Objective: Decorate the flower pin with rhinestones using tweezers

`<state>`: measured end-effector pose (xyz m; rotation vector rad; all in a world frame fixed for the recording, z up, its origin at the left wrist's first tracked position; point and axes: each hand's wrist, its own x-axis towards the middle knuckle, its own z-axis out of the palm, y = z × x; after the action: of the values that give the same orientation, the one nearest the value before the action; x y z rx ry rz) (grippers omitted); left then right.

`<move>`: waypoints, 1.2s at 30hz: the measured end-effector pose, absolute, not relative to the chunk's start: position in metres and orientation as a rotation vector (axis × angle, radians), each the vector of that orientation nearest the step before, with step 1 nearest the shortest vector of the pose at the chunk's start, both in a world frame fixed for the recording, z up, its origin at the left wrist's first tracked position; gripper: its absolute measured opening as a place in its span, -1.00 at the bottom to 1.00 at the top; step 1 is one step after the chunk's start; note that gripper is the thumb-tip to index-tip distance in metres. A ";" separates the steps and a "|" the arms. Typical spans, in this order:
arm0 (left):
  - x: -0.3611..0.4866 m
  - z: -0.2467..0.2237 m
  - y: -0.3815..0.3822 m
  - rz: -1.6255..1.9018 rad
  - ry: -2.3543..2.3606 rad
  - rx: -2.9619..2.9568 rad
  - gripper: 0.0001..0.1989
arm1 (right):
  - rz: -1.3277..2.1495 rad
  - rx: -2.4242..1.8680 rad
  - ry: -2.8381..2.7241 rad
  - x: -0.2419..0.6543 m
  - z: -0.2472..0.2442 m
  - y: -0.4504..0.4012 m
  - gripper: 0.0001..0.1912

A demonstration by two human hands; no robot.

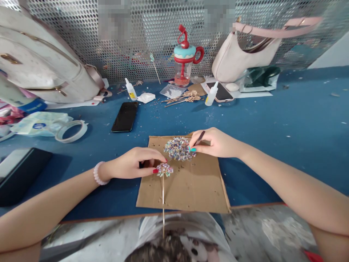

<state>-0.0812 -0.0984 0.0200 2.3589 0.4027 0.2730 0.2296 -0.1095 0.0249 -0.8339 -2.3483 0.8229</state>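
My left hand [141, 162] pinches the jewelled head of a hairpin [164, 169] between thumb and fingertip. The head is set with pink and pale stones, and its thin gold stem points toward me, past the table edge. My right hand [214, 142] is closed around a slim dark tool [200, 137]; its kind I cannot make out. Something teal shows at the fingertips, touching the right side of a pile of small multicoloured beads [178, 148]. Pile and hairpin head are over a brown cardboard sheet [196, 189].
Behind the cardboard lie a black phone [124, 116], two glue bottles [131, 89] and several gold hairpins [185, 97]. A red-handled cup [184, 65] stands near the perforated panel. Left are a tape roll [71, 131] and a white backpack [49, 62]; a white handbag [245, 54] is at back right.
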 end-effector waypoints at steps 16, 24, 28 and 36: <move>-0.080 0.019 -0.100 0.282 0.348 2.399 -0.65 | 0.685 -0.982 -2.218 0.227 0.023 -0.110 -0.84; -0.081 0.015 -0.099 0.309 0.341 2.415 -0.63 | 0.689 -0.880 -2.294 0.226 0.021 -0.111 -0.86; -0.081 0.014 -0.099 0.305 0.345 2.433 -0.64 | 0.660 -0.888 -2.333 0.226 0.022 -0.111 -0.85; -0.080 0.016 -0.100 0.298 0.353 2.441 -0.69 | 0.652 -0.853 -2.335 0.227 0.022 -0.112 -0.86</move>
<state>-0.0800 -0.0999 0.0158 2.4406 0.3533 0.2976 0.2270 -0.1116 0.0220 -0.8528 -2.3348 0.6520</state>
